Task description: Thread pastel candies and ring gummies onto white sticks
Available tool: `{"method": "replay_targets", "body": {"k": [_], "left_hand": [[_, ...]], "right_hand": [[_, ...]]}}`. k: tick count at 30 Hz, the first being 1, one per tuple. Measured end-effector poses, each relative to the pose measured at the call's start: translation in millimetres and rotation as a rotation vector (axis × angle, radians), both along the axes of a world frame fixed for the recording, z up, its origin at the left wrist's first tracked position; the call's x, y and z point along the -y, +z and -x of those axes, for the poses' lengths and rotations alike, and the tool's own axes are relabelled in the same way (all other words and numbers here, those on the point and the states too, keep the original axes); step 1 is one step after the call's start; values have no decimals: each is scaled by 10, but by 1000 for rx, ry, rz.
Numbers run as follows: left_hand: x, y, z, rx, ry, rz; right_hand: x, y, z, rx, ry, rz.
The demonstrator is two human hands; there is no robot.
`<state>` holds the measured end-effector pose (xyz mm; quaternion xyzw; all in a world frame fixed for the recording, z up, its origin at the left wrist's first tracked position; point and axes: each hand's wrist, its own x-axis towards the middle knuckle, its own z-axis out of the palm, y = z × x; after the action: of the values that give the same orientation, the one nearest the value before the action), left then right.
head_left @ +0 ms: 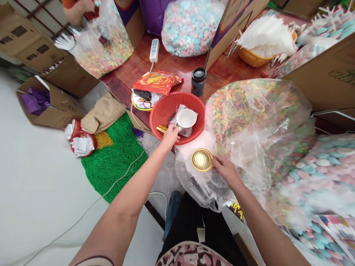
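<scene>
Round gold-coloured metal disc (pixel 202 159), level above the near edge of a clear plastic bag of multicoloured ring-shaped pieces (pixel 235 111). The grip of the right hand (pixel 224 169) pinches its rim at one side, thumb and fingers together; the grip of the left hand (pixel 172 135) appears closed at the near side of a white round cup (pixel 186 118) over a red round plastic basket (pixel 156 119). Held by one edge alone, the disc could tip or slide away if the pinch loosens; the loose film beneath could catch its rim. The cup, if tilted, could knock the clear-wrapped pieces (pixel 186 132) in the basket. Beyond the basket, on the dark red wooden desk (pixel 179 66), a red-and-yellow printed packet (pixel 158 83) and a dark blue lidded tumbler (pixel 198 83) crowd the far rim and would obstruct a reach across. The bulging bag fills the right side. Left, on the floor, lies a green mesh heap (pixel 111 162).
</scene>
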<state>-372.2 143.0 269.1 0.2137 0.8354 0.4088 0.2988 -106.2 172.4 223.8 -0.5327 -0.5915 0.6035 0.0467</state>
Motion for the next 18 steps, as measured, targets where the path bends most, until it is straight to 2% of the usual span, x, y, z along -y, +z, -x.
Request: {"method": "replay_targets", "body": {"k": [4, 7, 9, 11, 13, 15, 18], "left_hand": [[180, 169, -125, -182, -6, -74], [484, 284, -357, -295, -27, -149], [738, 280, -573, -311, -65, -160], [972, 195, -797, -264, -115, -135], [1130, 56, -985, -112, -115, -73], [1188, -89, -1114, 37, -86, 8], [1128, -244, -1201, 167, -67, 100]], "right_hand": [[60, -42, -104, -5, -54, -81], [109, -24, -211, -22, -105, -153], [142, 36, -284, -43, -130, -190], [181, 127, -356, -85, -189, -215], [233, 230, -432, -141, -278, -218], [303, 319, -533, -177, -356, -203], [430, 393, -757, -190, -427, -194]]}}
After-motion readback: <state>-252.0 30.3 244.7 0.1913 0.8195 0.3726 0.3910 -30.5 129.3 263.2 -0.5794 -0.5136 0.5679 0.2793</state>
